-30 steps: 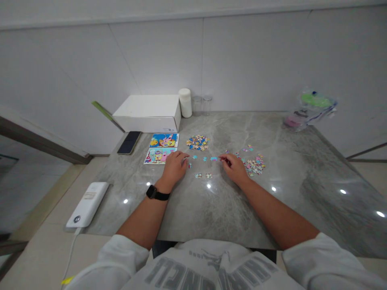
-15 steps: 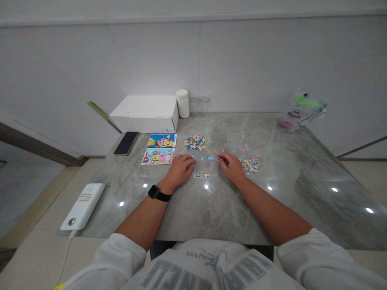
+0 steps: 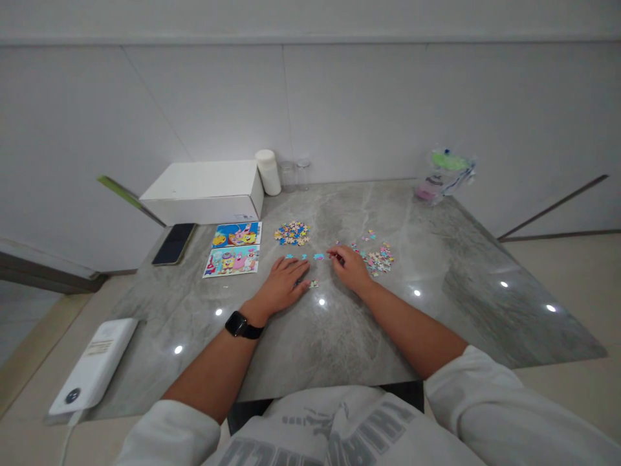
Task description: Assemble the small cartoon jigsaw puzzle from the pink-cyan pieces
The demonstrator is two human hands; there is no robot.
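My left hand (image 3: 284, 283) lies palm down on the table with its fingers spread, just below a row of small blue puzzle pieces (image 3: 304, 257). It partly covers the lower pieces, and one light puzzle piece (image 3: 314, 283) shows by its thumb. Thumb and forefinger of my right hand (image 3: 351, 267) are pinched together at the right end of two joined blue-and-pink pieces (image 3: 319, 256). Whatever sits between those fingertips is too small to make out. A pastel pile of puzzle pieces (image 3: 381, 260) lies right of that hand. Beyond the row is a yellow-and-blue pile (image 3: 292, 233).
Left of the piles lies a cartoon picture sheet (image 3: 231, 261), with a phone (image 3: 174, 244) beside it. A white box (image 3: 204, 191), a white bottle (image 3: 268, 173) and two glasses (image 3: 303, 175) stand behind. A plastic bag (image 3: 444, 176) sits back right; a white power bank (image 3: 94, 366) lies front left.
My left hand has slid toward me, uncovering the leftmost blue piece and covering part of the lower pieces. My right hand stays pinched beside the joined pieces. The whole view has shifted.
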